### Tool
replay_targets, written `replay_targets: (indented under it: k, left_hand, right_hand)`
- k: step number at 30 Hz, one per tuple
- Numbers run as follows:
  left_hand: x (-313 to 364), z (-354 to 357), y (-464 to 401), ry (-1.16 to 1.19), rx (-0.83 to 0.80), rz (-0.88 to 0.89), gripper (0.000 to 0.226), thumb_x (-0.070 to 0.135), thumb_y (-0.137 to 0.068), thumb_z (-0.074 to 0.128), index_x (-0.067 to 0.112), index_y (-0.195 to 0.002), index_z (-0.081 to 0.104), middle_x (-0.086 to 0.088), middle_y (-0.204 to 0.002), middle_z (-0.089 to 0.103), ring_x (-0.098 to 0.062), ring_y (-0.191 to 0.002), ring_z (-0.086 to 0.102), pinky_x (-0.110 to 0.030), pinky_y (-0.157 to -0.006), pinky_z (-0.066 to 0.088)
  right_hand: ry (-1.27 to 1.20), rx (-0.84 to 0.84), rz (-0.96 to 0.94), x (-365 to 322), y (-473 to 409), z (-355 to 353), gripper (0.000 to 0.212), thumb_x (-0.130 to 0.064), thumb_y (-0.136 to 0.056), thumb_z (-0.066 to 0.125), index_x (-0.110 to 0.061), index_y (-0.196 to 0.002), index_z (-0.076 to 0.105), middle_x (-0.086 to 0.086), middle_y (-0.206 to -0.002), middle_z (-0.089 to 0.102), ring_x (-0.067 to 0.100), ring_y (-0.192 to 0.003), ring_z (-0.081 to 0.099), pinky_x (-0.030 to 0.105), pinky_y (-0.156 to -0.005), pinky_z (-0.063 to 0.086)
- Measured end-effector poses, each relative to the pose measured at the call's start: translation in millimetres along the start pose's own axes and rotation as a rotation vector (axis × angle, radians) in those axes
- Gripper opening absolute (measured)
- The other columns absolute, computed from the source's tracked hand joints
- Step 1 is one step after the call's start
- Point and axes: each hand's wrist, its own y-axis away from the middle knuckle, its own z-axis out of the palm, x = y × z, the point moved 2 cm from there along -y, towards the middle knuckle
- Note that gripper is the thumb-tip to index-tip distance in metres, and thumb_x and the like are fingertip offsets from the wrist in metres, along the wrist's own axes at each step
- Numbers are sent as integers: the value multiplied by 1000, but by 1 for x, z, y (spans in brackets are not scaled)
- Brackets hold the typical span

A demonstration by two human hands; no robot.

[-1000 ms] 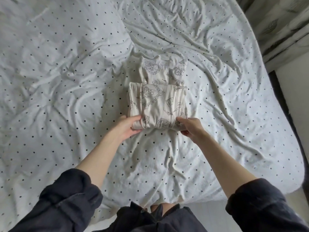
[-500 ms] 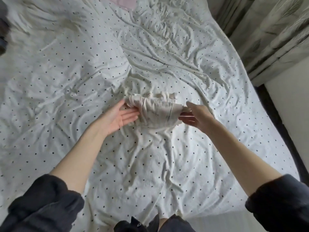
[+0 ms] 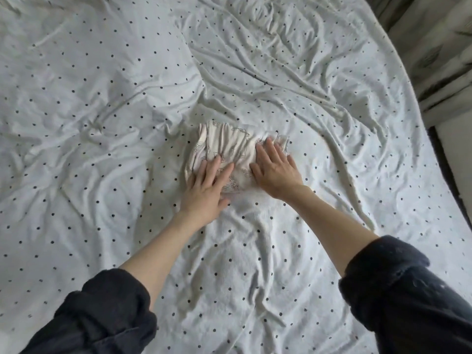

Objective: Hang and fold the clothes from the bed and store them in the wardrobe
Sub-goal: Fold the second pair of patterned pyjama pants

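While the folded garment lies bunched near the middle of the bed, the left hand presses flat on its near left part with straight fingers, and the right hand lies flat, fingers spread, on its right end.

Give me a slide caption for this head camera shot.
Both hands, left and right, press flat on a folded printed garment on the dotted bedsheet.

A wide bed filled most of the room, spread with a rumpled white sheet dotted in black, while grey patterned curtains hung at its far right corner above a dark strip of floor.
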Motion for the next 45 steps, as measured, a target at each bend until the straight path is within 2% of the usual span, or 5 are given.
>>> replay_targets:
  k: [8, 15, 25, 35, 45]
  left_hand:
    - [11, -21, 4, -121, 369, 105, 70, 1, -68, 78, 11, -133, 54, -15, -137, 52, -40, -128, 45, -56, -102, 38]
    - [16, -36, 8, -96, 386, 111, 65, 4, -62, 82, 6, -123, 60, -16, -123, 62, -36, -109, 60, -49, -89, 50]
    - [42, 20, 103, -235, 240, 124, 84, -1, -54, 78, 17, -129, 44, -16, -114, 57, -35, -103, 57, -50, -89, 45]
    - [80, 30, 149, -135, 263, 731, 56, -16, -57, 38, 8, -95, 72, -8, -94, 71, -29, -93, 69, -41, -68, 57]
    - [273, 56, 250, -45, 53, 1335, 59, -17, -45, 76, 12, -96, 70, -3, -94, 69, -24, -88, 69, -30, -47, 51]
  right_hand:
    - [247, 65, -172, 15, 25, 2, 106, -77, -75, 46, -25, -150, -8, 13, -158, -6, 27, -146, 0, 49, -117, -2]
    - [284, 258, -276, -9, 24, -15, 50, -11, -94, 45, 4, -141, 33, 23, -149, 32, 34, -141, 26, 46, -114, 27]
    - [131, 286, -187, -24, 158, 40, 46, 3, -63, 77, 4, -108, 66, 21, -115, 65, 35, -108, 63, 40, -79, 58]
    - [-49, 260, 199, -15, 286, 86, 33, -16, -76, 63, -8, -108, 61, 5, -106, 65, 27, -92, 64, 37, -69, 53]
    - [15, 701, 744, 1, 537, 89, 35, -5, -51, 79, -5, -85, 69, 8, -89, 71, 24, -76, 69, 26, -58, 54]
